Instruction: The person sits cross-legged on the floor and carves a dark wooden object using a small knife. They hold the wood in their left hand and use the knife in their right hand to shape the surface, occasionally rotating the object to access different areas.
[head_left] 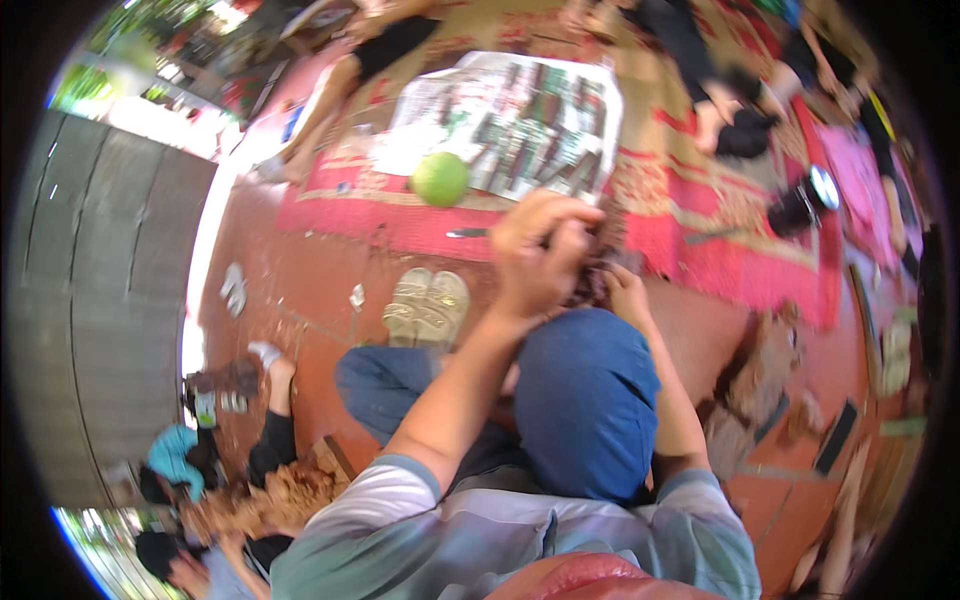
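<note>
My left hand (543, 250) is closed in a fist above my raised knee, blurred by motion. Whatever it grips is hidden. Just beyond the knee, a dark brown lump (590, 288) lies between my hands. The fingers of my right hand (628, 296) pinch its near right side. Ahead on the mat rests a round green fruit (441, 180), at the edge of a printed paper sheet (420, 115) that carries several dark narrow strips. A small blade-like tool (467, 233) points out to the left of my left hand.
A red and tan woven mat (690, 265) covers the floor ahead. Sandals (427, 305) stand left of my knee. At right are brown blocks (765, 370), a dark flat bar (835, 437) and a lit black lamp (803, 203). Other people sit around the mat and at lower left.
</note>
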